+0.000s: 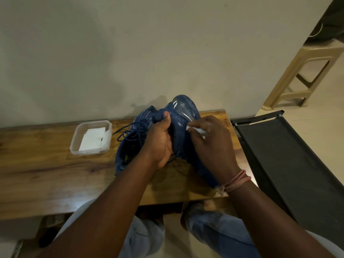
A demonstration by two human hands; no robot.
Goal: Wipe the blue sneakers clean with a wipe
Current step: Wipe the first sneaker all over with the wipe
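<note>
Head view: we are gripping the raised sneaker (181, 116) in our left hand (161, 140) near the table's (46, 164) far right corner, steadying it, while our right hand (212, 142) fingers are pinching the wipe (197, 129) against its side.

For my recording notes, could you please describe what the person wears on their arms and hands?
Both forearms are bare, with no sleeves or gloves in view. The left hand wears nothing. The right hand has a pinkish thread band wound several times round its wrist.
</note>
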